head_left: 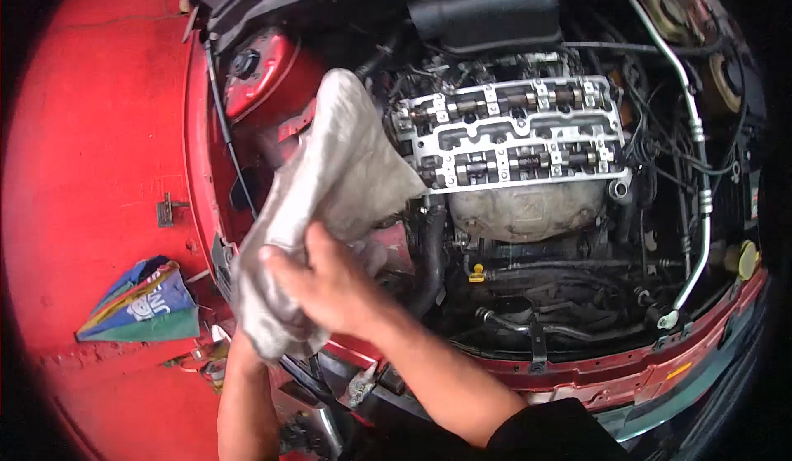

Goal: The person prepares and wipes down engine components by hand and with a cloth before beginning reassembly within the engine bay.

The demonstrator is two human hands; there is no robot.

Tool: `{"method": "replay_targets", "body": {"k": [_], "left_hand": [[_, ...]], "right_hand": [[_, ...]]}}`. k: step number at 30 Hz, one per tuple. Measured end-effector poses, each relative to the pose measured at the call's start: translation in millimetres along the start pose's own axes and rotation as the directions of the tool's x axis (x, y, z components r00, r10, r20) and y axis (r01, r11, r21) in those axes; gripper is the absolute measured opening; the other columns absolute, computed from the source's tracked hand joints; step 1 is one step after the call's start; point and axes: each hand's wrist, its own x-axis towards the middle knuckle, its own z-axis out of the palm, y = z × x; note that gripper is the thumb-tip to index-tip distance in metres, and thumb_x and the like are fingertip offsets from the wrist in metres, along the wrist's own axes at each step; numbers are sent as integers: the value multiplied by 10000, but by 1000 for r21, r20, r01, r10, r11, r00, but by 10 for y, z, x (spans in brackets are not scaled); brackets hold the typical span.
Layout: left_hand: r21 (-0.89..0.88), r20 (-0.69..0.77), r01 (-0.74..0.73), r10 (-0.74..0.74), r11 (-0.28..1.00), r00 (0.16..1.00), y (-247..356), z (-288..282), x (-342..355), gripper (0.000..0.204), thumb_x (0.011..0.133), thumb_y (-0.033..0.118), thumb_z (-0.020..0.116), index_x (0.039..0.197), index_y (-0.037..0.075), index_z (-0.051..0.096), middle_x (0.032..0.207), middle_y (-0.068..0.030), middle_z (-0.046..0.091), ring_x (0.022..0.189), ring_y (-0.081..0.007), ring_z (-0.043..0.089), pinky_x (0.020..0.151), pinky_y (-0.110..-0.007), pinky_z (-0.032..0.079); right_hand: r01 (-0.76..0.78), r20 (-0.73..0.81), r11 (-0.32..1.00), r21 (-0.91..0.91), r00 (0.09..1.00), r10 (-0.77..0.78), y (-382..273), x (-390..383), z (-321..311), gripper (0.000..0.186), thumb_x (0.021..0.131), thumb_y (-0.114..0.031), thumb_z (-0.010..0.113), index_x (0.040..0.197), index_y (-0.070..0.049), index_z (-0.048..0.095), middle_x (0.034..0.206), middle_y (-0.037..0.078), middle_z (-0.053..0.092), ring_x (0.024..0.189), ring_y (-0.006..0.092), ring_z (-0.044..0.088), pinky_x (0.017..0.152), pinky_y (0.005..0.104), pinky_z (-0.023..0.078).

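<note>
A greyish-white cloth rag point(355, 164) hangs bunched over the left side of an open engine bay. My right hand point(326, 284) presses into its folds, with the thumb and index finger showing and the other fingers out of sight. The wrist of my left hand point(245, 362) comes up below the rag; the fingers are covered by the cloth. Just right of the rag lies the engine's cylinder head point(511, 135), uncovered, with two rows of camshafts and their caps exposed. One corner of the cloth overlaps its near left edge.
A black plastic box point(487, 16) sits behind the engine. A yellow dipstick handle point(476, 274) and a black hose point(431, 246) stand near the front. Along the right runs a silver pipe point(697, 131). A colourful printed cloth or bag point(148, 304) lies on the red floor point(99, 164).
</note>
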Motion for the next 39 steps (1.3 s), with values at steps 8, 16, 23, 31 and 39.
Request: {"method": "replay_targets", "body": {"k": [8,16,23,31,39], "left_hand": [[522,-314,82,102,849,944,-1130,-399,140,368,973,245,593,1260,21,649,1169,-205,674,1127,-352,605,1032,-447,433],[592,-426,-25,339,806,839,-1431,-291,196,281,865,193,643,1081,28,713,1082,-179,676,1113,-353,582,1027,-469,405],[572,-451,-62,377,818,809,-1360,-336,219,291,841,184,646,1059,1,707,1026,-187,690,1094,-343,599,1023,-472,411],[576,-420,-44,341,816,841,-1461,-361,178,290,828,158,644,1076,19,702,1097,-189,665,1122,-352,585,1026,-470,414],[579,-424,-54,357,814,832,-1458,-371,177,281,832,163,639,1056,6,705,1038,-180,689,1118,-348,591,1036,-470,407]], "right_hand": [[205,-646,966,-159,718,-259,-445,-194,-764,188,971,-158,627,1068,-10,691,973,79,723,908,177,681,837,340,546],[-323,-419,655,-683,908,10,-206,-522,-1228,309,892,-178,764,1115,18,678,987,86,736,834,173,681,739,347,551],[80,50,-379,-922,995,89,1197,477,-1678,176,837,-174,597,941,-99,717,859,179,717,805,381,702,749,513,549],[89,102,-459,-884,995,-3,1447,511,-1770,403,790,-133,600,1183,-127,690,1088,178,715,987,371,697,841,485,562],[0,-81,-544,-839,989,125,1259,432,-1517,224,826,-151,589,1024,-94,678,955,181,723,860,354,713,741,467,576]]}}
